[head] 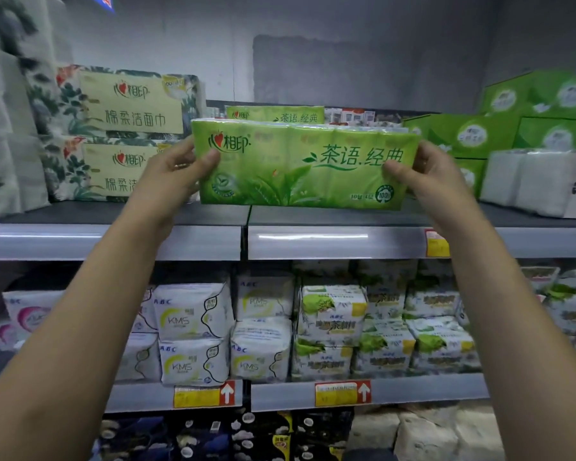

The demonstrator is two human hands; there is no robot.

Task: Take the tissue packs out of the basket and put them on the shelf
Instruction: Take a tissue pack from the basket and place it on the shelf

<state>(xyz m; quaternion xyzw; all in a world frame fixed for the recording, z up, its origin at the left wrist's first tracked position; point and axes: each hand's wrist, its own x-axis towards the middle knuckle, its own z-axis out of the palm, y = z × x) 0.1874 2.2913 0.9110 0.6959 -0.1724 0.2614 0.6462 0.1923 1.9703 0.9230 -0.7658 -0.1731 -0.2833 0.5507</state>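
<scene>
Both hands on the green tissue pack (300, 168) — left hand (177, 174) grips its left end, thumb on the front face; right hand (429, 178) grips the right end the same way. Pack is upright, long side level, bottom edge down at the top shelf (313, 241) board near the front lip — can't tell if its weight is on it. Matching green pack (276, 115) just behind. Floral packs (127, 104) to the left, green boxes (463, 134) and white packs (529, 181) to the right.
</scene>
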